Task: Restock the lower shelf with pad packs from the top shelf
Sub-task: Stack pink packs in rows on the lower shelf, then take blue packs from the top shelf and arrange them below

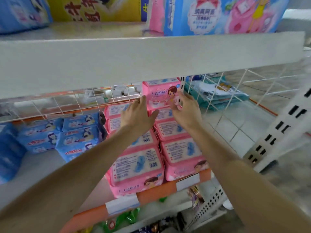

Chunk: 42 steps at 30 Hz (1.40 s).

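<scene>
Hands reach together toward an upright pink pad pack (159, 93) that stands at the back of the lower shelf (42, 165), on top of the rearmost of the flat pink packs (136, 163) stacked in two rows. The left hand (137, 115) is at the pack's 8 o'clock corner, fingers straight and thumb spread, gripping nothing, its fingertips just at the pack's left edge. The right hand (186, 111) lies at the pack's 4 o'clock corner with fingers loosely bent over its right edge; whether it pinches the pack cannot be told. At 9 o'clock from the pink rows lie blue packs (77, 140). At 12 o'clock the top shelf (151, 54) carries large blue and pink bundles (218, 15). At 3 o'clock a white wire grid (235, 98) closes the shelf's end, with teal packs (217, 93) behind it.
</scene>
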Each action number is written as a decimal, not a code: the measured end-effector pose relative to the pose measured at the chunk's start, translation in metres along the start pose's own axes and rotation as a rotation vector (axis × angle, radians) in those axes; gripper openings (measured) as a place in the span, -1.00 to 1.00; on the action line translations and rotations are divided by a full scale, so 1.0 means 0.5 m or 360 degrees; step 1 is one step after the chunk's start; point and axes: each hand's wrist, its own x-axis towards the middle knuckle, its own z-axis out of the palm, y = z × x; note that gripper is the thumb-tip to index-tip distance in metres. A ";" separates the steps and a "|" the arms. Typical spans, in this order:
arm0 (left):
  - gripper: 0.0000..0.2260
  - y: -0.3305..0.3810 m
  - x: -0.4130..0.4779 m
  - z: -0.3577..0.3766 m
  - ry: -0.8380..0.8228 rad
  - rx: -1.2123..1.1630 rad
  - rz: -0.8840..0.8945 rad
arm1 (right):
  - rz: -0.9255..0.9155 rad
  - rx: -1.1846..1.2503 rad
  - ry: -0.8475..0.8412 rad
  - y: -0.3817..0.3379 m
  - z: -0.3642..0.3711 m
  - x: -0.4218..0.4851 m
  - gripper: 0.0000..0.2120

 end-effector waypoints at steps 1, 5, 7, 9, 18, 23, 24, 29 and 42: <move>-0.40 0.000 -0.013 -0.007 -0.0037 -0.0023 0.0033 | 0.0007 -0.0014 -0.0021 -0.007 -0.002 -0.015 -0.49; -0.40 -0.008 -0.067 -0.038 -0.0138 -0.0071 0.0156 | -0.0021 -0.0091 -0.0060 -0.043 -0.019 -0.087 -0.42; -0.43 -0.015 -0.095 -0.052 -0.0138 -0.0146 0.0230 | -0.0004 -0.0062 -0.0060 -0.054 -0.034 -0.131 -0.40; -0.43 -0.025 -0.128 -0.061 -0.0134 -0.0188 0.0315 | -0.0017 -0.0115 -0.0060 -0.059 -0.048 -0.178 -0.41; -0.42 -0.051 -0.273 -0.096 -0.0149 -0.0272 0.0422 | -0.0092 -0.0156 -0.0048 -0.098 -0.070 -0.346 -0.45; -0.38 -0.090 -0.368 -0.150 -0.0114 -0.0223 0.0316 | -0.0182 -0.0054 -0.0156 -0.150 -0.069 -0.409 -0.41; -0.38 -0.096 -0.392 -0.164 -0.0099 -0.0188 0.0280 | -0.0222 -0.0039 -0.0191 -0.157 -0.073 -0.428 -0.42; -0.39 -0.083 -0.498 -0.237 -0.0123 -0.0101 0.0126 | -0.0261 0.0037 -0.0265 -0.192 -0.117 -0.523 -0.42; -0.52 -0.009 -0.620 -0.505 0.0371 -0.0035 0.0335 | -0.0717 0.0260 -0.0006 -0.378 -0.277 -0.597 -0.44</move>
